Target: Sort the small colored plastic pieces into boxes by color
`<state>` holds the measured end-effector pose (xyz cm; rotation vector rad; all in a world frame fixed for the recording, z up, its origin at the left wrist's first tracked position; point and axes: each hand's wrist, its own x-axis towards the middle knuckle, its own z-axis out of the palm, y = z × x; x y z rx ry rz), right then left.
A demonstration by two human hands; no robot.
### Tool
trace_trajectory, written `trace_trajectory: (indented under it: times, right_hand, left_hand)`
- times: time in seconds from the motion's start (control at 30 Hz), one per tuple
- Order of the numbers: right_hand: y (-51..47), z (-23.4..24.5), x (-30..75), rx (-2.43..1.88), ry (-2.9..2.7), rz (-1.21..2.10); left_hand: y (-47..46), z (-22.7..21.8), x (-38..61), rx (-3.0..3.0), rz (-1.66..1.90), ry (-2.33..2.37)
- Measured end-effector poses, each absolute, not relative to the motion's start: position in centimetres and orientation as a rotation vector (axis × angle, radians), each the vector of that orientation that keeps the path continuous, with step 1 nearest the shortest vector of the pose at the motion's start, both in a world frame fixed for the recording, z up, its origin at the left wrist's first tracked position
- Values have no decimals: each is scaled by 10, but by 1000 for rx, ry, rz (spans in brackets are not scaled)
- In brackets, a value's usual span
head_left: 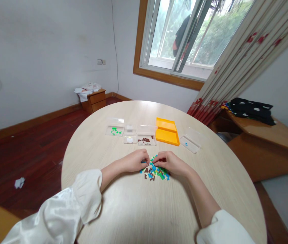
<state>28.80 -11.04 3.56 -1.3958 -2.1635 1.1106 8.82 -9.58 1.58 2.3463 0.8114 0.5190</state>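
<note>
A pile of small toy bricks (154,171) in blue, green, brown, yellow and white lies on the round table (144,217), between my hands. My left hand (136,160) rests at the pile's left edge with its fingers curled in a pinch; blue bits show close to the fingertips. From the other side, my right hand (171,162) reaches in over the pile, thumb and forefinger pinched together near its top. Whatever either pinch holds is too small to make out. Both hands partly cover the pile.
Beyond the pile stand opened cases: a clear box (107,133) with green bricks, a small clear box (130,141), a clear box (154,144) with brown bricks, a yellow case (168,136), and a clear box (194,148) with blue pieces. A wooden desk (265,132) adjoins the right.
</note>
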Motion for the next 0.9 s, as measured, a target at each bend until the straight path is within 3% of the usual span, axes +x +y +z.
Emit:
trace_trajectory:
  times: [0.23, 0.43, 0.67, 0.9]
  right_hand:
    - [-111, 36, 285, -1389, -2178, 1056]
    - [-109, 29, 286, -1313, -1913, 1125]
    - [-101, 17, 269, -1272, -1653, 894]
    - [-102, 12, 254, -1196, -1797, 748]
  left_hand:
    - [-92, 16, 91, 2176, 753, 950]
    - [-91, 21, 96, 1611, 801, 957]
    - [-88, 18, 101, 994, 819, 846]
    - [-86, 17, 97, 900, 809, 832]
